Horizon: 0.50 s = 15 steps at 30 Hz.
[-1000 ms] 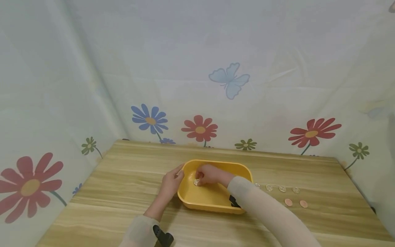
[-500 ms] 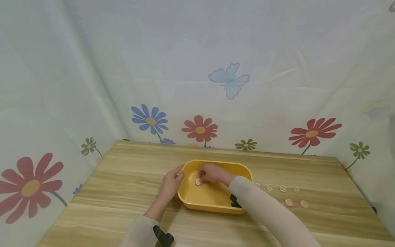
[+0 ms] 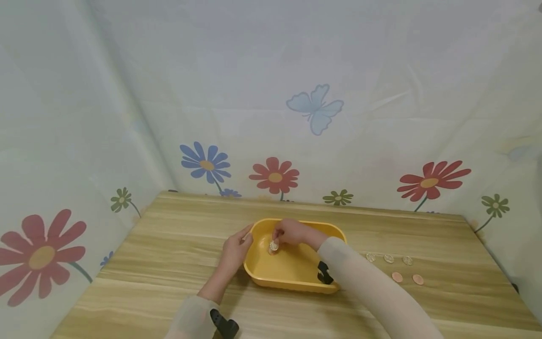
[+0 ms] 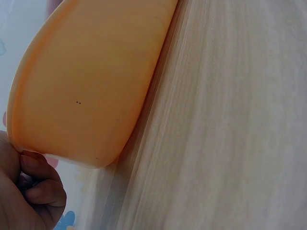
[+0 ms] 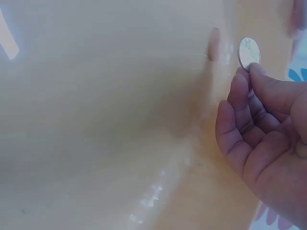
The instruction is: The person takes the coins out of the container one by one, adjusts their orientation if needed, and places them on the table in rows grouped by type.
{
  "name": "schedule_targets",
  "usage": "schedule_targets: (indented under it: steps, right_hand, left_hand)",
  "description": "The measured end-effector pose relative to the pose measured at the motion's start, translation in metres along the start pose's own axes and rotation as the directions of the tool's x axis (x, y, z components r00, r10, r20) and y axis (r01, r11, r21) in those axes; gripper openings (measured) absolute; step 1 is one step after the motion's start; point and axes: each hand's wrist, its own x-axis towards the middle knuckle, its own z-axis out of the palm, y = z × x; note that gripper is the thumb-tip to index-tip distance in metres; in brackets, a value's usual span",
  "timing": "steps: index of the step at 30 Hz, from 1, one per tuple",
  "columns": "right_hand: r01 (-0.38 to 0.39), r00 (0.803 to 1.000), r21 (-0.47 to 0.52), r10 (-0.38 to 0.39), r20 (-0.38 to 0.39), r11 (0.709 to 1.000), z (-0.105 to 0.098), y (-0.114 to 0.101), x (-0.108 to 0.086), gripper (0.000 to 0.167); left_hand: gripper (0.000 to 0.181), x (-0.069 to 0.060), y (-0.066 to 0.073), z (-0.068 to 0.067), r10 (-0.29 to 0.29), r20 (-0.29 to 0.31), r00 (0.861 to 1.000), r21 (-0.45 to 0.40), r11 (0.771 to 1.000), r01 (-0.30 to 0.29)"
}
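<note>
A yellow plastic basin (image 3: 292, 285) stands on the table. My left hand (image 3: 234, 249) grips its left rim, and in the left wrist view the curled fingers (image 4: 45, 192) are at the rim's corner. Inside the basin, my right hand (image 3: 293, 231) pinches a silver coin (image 5: 249, 52) between thumb and fingertips, tilted on edge and raised off the basin floor. Just below it in the head view is a small copper-coloured patch (image 3: 271, 252); the right wrist view shows a similar copper oval (image 5: 214, 44), coin or reflection, I cannot tell.
Right of the basin lies a row of silver coins (image 3: 388, 258), with two copper coins (image 3: 396, 277) (image 3: 418, 279) in front. My right sleeve (image 3: 364, 278) crosses the basin's right end. A flower-printed curtain (image 3: 360, 155) hangs behind the wooden table (image 3: 182, 226).
My right hand has risen slightly and shifted right, lifting the silver coin off the basin floor. The leftmost silver coin of the row is now hidden by my right sleeve. My left hand stays put.
</note>
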Motion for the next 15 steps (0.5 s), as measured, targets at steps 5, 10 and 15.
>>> schedule_targets:
  steps: [5, 10, 15]
  right_hand:
    - [0.031, 0.999, 0.040, -0.032, 0.018, 0.999, -0.012, 0.000, -0.005, 0.008]
    - [-0.008, 0.999, 0.127, 0.003, 0.036, 0.992, -0.024, -0.003, -0.013, 0.010]
    - [0.001, 1.000, 0.115, 0.000, -0.008, 0.993, -0.038, -0.011, -0.025, 0.011]
  left_hand:
    - [0.044, 0.000, 0.000, 0.000, -0.004, 0.008, 1.000, -0.001, 1.000, 0.004]
    - [0.043, -0.001, 0.001, 0.000, -0.003, 0.006, 1.000, 0.002, 1.000, 0.003]
    - [0.043, -0.001, 0.000, 0.000, -0.002, 0.006, 1.000, 0.001, 1.000, 0.002]
